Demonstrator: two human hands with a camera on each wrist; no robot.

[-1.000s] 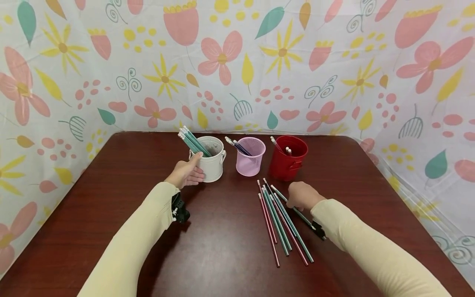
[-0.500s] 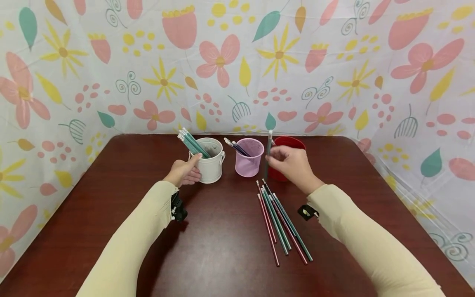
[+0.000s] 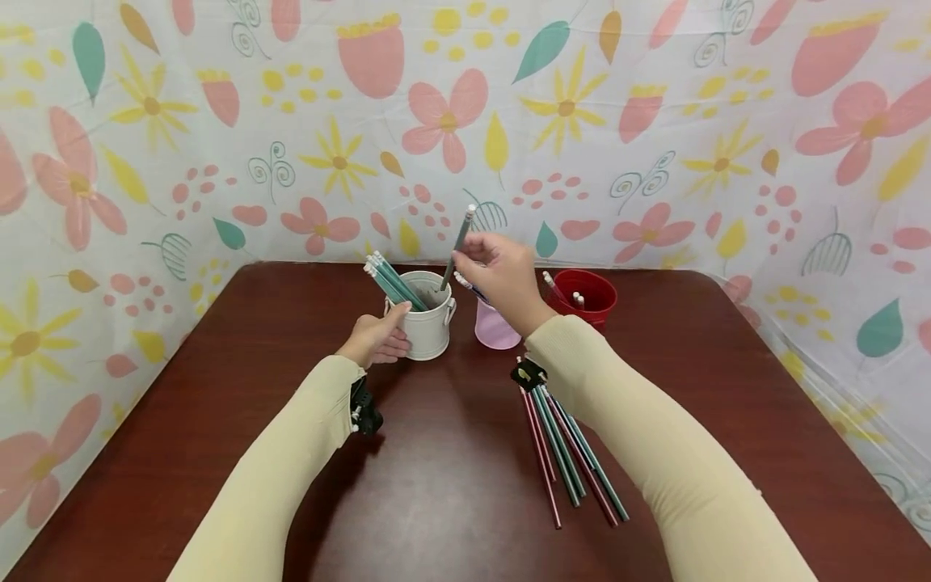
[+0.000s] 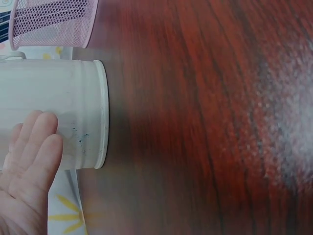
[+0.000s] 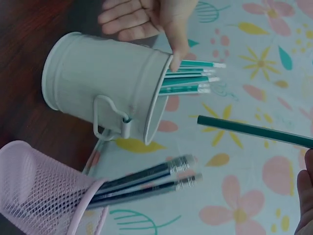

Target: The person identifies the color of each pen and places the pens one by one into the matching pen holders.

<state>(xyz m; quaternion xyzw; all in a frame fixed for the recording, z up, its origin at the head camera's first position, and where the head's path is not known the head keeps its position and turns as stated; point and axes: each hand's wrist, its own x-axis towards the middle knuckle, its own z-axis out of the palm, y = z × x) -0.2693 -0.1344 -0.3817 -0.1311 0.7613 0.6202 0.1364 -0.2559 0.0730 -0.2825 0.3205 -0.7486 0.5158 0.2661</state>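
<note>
The white bucket (image 3: 427, 331) holds several teal pencils (image 3: 393, 279) leaning left. My left hand (image 3: 377, 337) rests against its left side, thumb at the rim and fingers fairly straight; in the left wrist view the hand (image 4: 29, 171) lies along the bucket wall (image 4: 88, 112). My right hand (image 3: 502, 271) pinches a green pencil (image 3: 458, 246), eraser up, its lower end near the bucket's opening. In the right wrist view that green pencil (image 5: 254, 130) is held by the fingers (image 5: 305, 196) at the edge, its free end apart from the bucket (image 5: 107, 81).
The pink mesh cup (image 3: 498, 330) with dark pencils stands right of the bucket, partly behind my right hand. Farther right is a red bucket (image 3: 600, 301) with a few pencils. Several red and green pencils (image 3: 570, 453) lie on the table under my right forearm.
My right hand has picked up a green pencil from the right of the pile, raised it upright and carried it left to the white bucket. The left hand stays at that bucket.
</note>
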